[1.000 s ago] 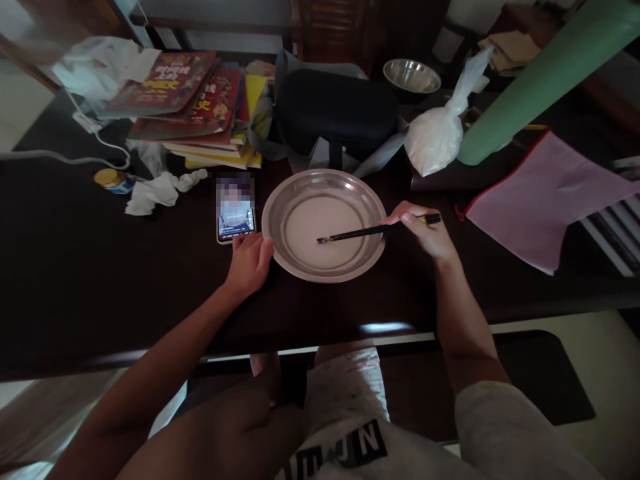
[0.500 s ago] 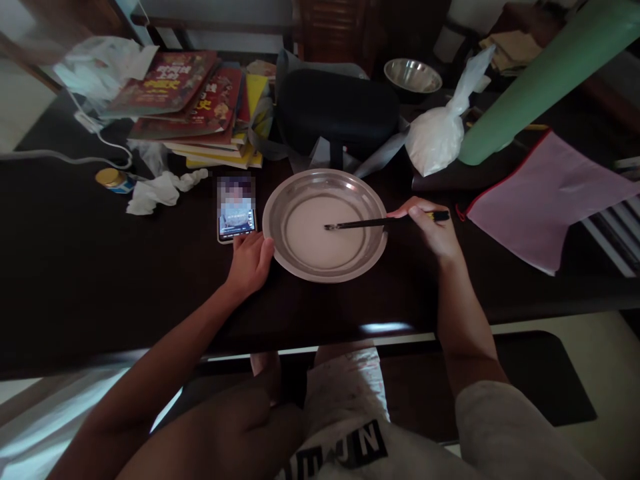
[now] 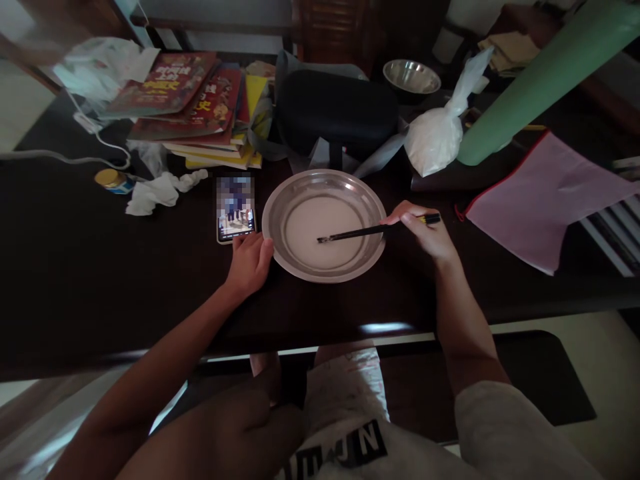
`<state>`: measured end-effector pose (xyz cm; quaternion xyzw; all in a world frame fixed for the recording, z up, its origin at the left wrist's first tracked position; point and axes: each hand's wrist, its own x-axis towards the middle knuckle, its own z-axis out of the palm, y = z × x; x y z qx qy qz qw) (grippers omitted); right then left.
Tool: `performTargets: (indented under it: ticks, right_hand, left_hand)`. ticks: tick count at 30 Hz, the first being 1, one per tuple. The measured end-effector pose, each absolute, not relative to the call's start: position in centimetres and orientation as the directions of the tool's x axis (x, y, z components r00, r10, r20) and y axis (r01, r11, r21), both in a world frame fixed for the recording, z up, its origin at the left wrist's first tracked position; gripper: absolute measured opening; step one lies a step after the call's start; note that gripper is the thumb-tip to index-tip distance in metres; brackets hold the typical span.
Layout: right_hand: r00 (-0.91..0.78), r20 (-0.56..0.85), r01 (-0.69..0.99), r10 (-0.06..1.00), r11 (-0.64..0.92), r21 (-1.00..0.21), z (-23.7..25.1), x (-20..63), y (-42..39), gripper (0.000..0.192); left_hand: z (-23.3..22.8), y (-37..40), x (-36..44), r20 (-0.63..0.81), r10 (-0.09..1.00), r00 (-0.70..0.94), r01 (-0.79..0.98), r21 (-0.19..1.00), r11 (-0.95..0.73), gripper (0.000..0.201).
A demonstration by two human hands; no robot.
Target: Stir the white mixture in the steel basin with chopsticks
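A wide metal basin [image 3: 324,275] stands on the dark table in front of me with a pale, milky-white mass [image 3: 324,223] inside. My right hand [image 3: 423,230] is closed round black chopsticks [image 3: 357,233] with gold marks near the top end. They slant over the right rim, and their tips touch the pale contents near the middle. My left hand [image 3: 249,263] lies on the table at the basin's left side, thumb against the rim and fingers stretched out to the lower edge of a phone [image 3: 237,223], whose screen is lit.
Behind the basin sits a black case [image 3: 337,110]. A tied bag of white powder [image 3: 435,140], a smaller metal bowl [image 3: 413,75], a green cylinder [image 3: 540,87] and a pink pouch [image 3: 545,200] stand to the right. Stacked books [image 3: 185,100], crumpled tissue [image 3: 157,193] and a small jar [image 3: 114,180] are left.
The chopstick tips have moved slightly left and toward me across the basin, and my right hand has shifted a little left. My left hand is unmoved. The picture on the phone differs.
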<state>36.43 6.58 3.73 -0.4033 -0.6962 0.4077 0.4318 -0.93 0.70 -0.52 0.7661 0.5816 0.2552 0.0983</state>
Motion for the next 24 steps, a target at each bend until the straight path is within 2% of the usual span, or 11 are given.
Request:
performTargets:
  ticks: [2,6,11,16,21,24]
  right_hand:
    - [-0.313,0.272,0.225,0.910,0.349,-0.910,3.72,36.47,6.63,0.024]
    - [-0.191,0.312,0.205,0.931,0.348,-0.915,3.69,36.62,6.70,0.027]
    - [-0.323,0.263,0.216,0.909,0.341,-0.915,4.05,36.25,6.41,0.026]
    - [-0.191,0.307,0.213,0.932,0.345,-0.914,3.81,36.38,6.57,0.025]
    - [-0.292,0.286,0.220,0.913,0.355,-0.909,3.81,36.28,6.51,0.025]
    - [-0.258,0.296,0.229,0.919,0.356,-0.906,3.93,36.28,6.44,0.023]
  left_hand:
    - [-0.42,0.71,-0.86,0.282,0.940,0.193,0.839,0.448,-0.307,0.067]
    - [-0.18,0.73,-0.73,0.277,0.941,0.193,0.835,0.457,-0.306,0.073]
    - [-0.15,0.72,-0.73,0.273,0.944,0.187,0.831,0.468,-0.300,0.069]
    - [-0.27,0.69,-0.77,0.277,0.942,0.191,0.837,0.455,-0.303,0.066]
    - [-0.22,0.70,-0.83,0.276,0.940,0.200,0.845,0.437,-0.308,0.062]
    - [-0.14,0.60,-0.90,0.280,0.940,0.196,0.863,0.405,-0.301,0.055]
